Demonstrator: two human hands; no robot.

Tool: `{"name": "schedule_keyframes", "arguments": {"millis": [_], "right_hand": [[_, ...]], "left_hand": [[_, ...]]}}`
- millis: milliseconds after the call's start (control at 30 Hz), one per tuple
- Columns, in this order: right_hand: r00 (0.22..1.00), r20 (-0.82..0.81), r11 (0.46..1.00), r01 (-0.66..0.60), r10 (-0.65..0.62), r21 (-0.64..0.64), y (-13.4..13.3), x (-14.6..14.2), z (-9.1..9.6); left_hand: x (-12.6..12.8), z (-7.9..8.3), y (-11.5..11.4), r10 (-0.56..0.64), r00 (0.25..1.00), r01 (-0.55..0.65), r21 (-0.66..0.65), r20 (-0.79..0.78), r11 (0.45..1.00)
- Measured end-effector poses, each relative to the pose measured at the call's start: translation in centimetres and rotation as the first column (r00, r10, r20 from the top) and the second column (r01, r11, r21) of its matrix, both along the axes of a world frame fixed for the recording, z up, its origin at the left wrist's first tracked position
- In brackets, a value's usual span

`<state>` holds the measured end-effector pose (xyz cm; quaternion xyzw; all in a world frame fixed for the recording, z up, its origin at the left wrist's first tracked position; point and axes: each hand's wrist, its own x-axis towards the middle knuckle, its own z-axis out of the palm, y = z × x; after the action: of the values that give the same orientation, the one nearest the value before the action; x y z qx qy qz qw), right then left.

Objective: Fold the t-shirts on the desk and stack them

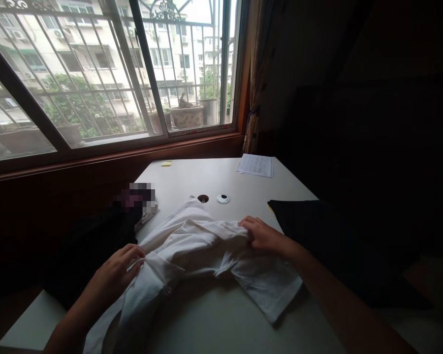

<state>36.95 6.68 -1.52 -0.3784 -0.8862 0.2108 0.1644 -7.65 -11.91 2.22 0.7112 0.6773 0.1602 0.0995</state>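
A crumpled white shirt [195,255] lies across the white table [214,319] in front of me. My left hand [116,273] grips a bunched fold of the shirt at its left side, fingers curled over the cloth. My right hand [262,235] pinches the shirt's upper right edge, fingers closed on the fabric. A loose flap of the shirt spreads toward the lower right, below my right forearm.
Dark cloth [92,250] is piled on the table's left side. Another dark item [317,231] lies to the right. A sheet of paper [255,165], a yellow note [166,163], a cable hole [203,198] and its cap [223,198] sit farther back by the window.
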Motion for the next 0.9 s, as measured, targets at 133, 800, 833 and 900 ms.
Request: {"name": "schedule_keyframes", "arguments": {"millis": [133, 800, 833, 900], "right_hand": [[0.986, -0.158, 0.999, -0.049, 0.051, 0.015, -0.8, 0.3, -0.5], [0.577, -0.694, 0.902, 0.261, -0.431, -0.344, -2.7, 1.0, 5.6], [0.593, -0.681, 0.902, 0.272, -0.431, -0.334, -2.6, 0.6, 5.4], [0.651, -0.629, 0.905, 0.297, -0.425, -0.305, -2.2, -0.2, 4.4]], "left_hand": [[0.6, -2.0, 3.1, 0.014, 0.979, -0.023, 0.043, 0.204, 0.999], [1.7, 1.8, 4.9, 0.155, 0.793, -0.319, 0.185, 0.589, 0.929], [1.9, 1.7, 5.1, 0.191, 0.811, -0.341, 0.181, 0.552, 0.923], [2.3, 0.7, 5.7, 0.235, 0.855, -0.341, 0.159, 0.463, 0.926]]}}
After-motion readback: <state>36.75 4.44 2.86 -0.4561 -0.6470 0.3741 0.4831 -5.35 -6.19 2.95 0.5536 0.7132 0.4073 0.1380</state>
